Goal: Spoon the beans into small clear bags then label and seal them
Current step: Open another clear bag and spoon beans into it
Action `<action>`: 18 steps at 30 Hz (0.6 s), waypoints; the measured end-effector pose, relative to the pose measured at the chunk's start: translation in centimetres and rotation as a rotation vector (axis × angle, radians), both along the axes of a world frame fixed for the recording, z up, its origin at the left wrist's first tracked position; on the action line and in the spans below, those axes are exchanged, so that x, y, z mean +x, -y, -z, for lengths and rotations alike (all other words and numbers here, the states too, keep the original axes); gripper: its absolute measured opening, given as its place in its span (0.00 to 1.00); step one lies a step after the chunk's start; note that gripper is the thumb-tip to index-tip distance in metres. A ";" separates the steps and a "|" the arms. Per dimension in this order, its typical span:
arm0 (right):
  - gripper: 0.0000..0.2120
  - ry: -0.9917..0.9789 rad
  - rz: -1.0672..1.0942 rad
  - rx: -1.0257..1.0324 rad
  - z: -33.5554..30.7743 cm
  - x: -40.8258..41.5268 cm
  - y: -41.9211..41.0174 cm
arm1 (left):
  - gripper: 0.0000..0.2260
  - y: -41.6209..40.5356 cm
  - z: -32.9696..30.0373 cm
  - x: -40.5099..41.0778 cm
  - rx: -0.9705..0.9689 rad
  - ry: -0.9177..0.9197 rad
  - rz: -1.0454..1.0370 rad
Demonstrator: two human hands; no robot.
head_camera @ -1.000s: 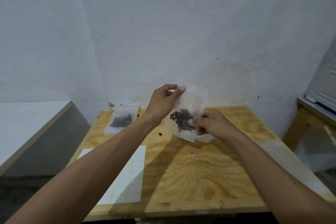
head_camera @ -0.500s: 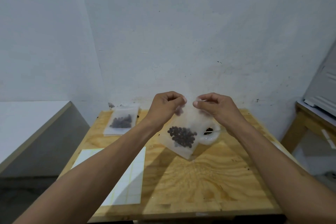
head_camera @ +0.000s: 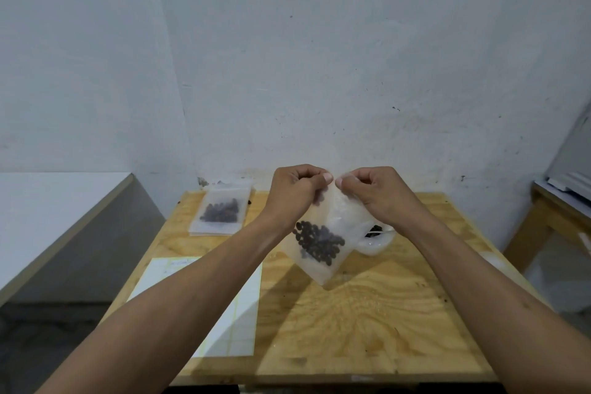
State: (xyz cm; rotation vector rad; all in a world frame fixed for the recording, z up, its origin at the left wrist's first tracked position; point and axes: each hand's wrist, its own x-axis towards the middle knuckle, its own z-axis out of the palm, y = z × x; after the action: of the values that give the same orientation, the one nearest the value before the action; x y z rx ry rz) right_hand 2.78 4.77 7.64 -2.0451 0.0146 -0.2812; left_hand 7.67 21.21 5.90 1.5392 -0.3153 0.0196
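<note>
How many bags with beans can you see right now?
2: one bag held up by left hand and right hand; one filled bag lying at the table's far left.

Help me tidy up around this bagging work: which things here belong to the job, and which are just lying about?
Part of the job:
- clear bag of beans, pinched at its top by left hand and right hand
- filled bag lying flat
- label sheet
- white cup holding beans

Just there:
- plywood table
- white shelf
- side table
</note>
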 end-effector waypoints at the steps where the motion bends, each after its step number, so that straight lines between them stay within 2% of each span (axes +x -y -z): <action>1: 0.11 -0.001 -0.009 0.006 -0.1 0.0 -0.1 | 0.06 0.0 -0.2 0.1 0.000 -0.009 -0.013; 9: 0.11 -0.014 -0.009 -0.021 0.4 0.0 0.8 | 0.06 -1.4 -1.1 2.2 -0.003 -0.050 -0.159; 18: 0.18 0.049 0.130 0.122 1.3 -0.7 1.1 | 0.06 -1.8 -1.5 2.9 0.028 -0.068 -0.182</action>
State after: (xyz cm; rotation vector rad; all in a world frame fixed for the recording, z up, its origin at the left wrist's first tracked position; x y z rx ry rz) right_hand 2.13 3.70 6.31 -1.9187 0.1315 -0.4023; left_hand 10.54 23.03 7.43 1.5888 -0.1214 0.1065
